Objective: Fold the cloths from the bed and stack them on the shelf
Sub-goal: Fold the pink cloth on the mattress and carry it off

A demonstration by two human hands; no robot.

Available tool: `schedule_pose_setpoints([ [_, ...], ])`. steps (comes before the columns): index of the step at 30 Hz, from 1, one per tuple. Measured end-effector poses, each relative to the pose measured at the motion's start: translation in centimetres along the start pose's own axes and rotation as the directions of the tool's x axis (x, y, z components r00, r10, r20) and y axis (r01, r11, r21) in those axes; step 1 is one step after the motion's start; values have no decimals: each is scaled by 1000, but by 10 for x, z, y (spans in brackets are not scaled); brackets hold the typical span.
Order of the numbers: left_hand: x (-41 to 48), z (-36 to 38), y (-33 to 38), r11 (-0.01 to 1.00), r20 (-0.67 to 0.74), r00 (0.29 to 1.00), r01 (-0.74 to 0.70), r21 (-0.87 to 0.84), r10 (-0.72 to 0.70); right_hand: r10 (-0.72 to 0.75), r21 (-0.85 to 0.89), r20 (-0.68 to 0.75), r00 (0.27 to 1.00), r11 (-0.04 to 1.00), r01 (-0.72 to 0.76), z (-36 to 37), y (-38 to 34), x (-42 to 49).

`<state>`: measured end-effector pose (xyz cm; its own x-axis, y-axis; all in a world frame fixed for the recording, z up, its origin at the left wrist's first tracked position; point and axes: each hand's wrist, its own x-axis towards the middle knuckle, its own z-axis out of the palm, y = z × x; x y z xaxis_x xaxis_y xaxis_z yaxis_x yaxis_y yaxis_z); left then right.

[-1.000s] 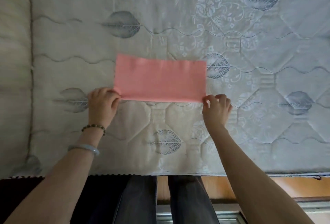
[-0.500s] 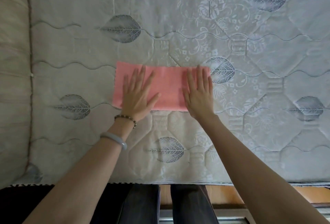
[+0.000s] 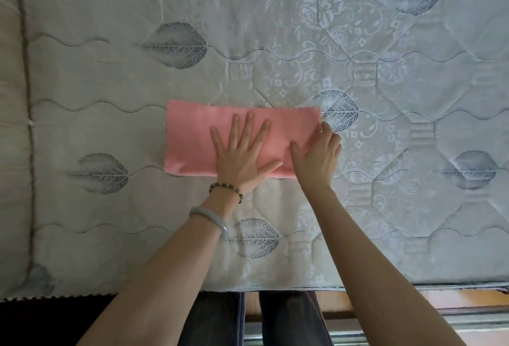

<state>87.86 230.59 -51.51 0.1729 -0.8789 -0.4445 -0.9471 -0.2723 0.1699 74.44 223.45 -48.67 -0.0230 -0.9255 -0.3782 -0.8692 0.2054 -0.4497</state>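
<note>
A pink cloth (image 3: 192, 136) lies folded into a wide rectangle on the quilted mattress (image 3: 248, 42). My left hand (image 3: 242, 158) rests flat on the cloth's middle, fingers spread, holding nothing. My right hand (image 3: 316, 158) is at the cloth's right end. Its thumb lies on the cloth and its fingers curl around the right edge near the far corner. The shelf is out of view.
The mattress's near edge (image 3: 275, 287) runs across the bottom, with my legs (image 3: 275, 318) and a wooden floor strip (image 3: 385, 300) below it. A seam (image 3: 26, 97) runs down the mattress's left side. A bead bracelet and a pale bangle (image 3: 209, 220) sit on my left wrist.
Both hands first held the cloth's near corners, then pressed flat on it. Now the left hand has slid right to the middle, and the right hand has moved to the right edge and curled its fingers there.
</note>
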Motion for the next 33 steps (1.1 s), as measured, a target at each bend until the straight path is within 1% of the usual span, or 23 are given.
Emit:
schedule_pose_setpoints([
  [2,2,-3,1,1000,40,999,12,-10,-11,123,112,77,989,985,-131,-6,-2,7],
  [4,-1,-11,3,997,14,1000,26,-70,-25,240,169,198,950,947,-274,-15,-4,11],
  [6,-6,-25,7,979,-46,999,6,-204,-15,282,182,281,917,923,-340,-22,-5,17],
  [8,-11,-43,12,906,-113,993,-70,-417,25,267,215,322,908,914,-345,-28,-7,18],
  [9,-15,-53,16,828,-130,991,-87,-554,17,246,240,322,914,913,-331,-30,-9,17],
  [10,-19,-65,20,726,-124,992,-68,-685,-24,222,255,325,919,915,-311,-33,-15,14],
  [11,-22,-77,22,611,-81,993,-11,-791,-87,184,275,335,924,919,-283,-35,-24,9],
  [12,-25,-88,23,479,-2,990,68,-875,-144,143,301,347,927,919,-255,-37,-34,3],
  [14,-29,-102,20,197,167,968,204,-959,-188,62,371,372,926,905,-210,-38,-57,-12],
  [15,-29,-104,15,78,210,961,227,-971,-182,25,403,384,923,895,-191,-38,-67,-20],
  [16,-29,-108,9,-4,221,960,224,-975,-172,-6,425,394,919,888,-177,-36,-77,-27],
  [17,-29,-109,2,-27,215,959,214,-976,-184,-37,441,421,906,881,-169,-35,-86,-33],
  [18,-30,-112,-7,-12,208,956,210,-978,-209,-72,462,468,881,870,-174,-34,-92,-38],
  [20,-31,-114,-25,98,172,936,211,-973,-307,-151,532,591,792,812,-241,-27,-101,-47],
  [21,-31,-112,-36,158,146,924,212,-964,-353,-183,548,620,763,796,-255,-24,-104,-51],
  [22,-31,-109,-48,214,124,913,220,-952,-389,-215,553,606,765,806,-212,-17,-105,-55],
  [23,-31,-104,-60,269,101,902,230,-935,-420,-256,535,551,795,839,-100,-11,-105,-58],
  [24,-31,-99,-70,316,82,887,247,-916,-454,-316,475,467,826,877,67,-4,-102,-59],
  [25,-29,-93,-80,351,66,871,264,-898,-486,-380,381,385,841,895,231,4,-99,-59],
  [26,-29,-90,-88,370,56,857,279,-886,-512,-429,286,320,845,894,345,11,-95,-58],
  [28,-27,-84,-101,376,39,832,291,-880,-553,-473,136,240,848,881,453,25,-86,-53],
  [29,-27,-81,-106,378,35,821,300,-876,-570,-488,71,228,842,871,486,31,-81,-50],
  [33,-30,-69,-116,410,40,797,352,-841,-602,-549,-93,318,773,793,602,46,-71,-44],
])
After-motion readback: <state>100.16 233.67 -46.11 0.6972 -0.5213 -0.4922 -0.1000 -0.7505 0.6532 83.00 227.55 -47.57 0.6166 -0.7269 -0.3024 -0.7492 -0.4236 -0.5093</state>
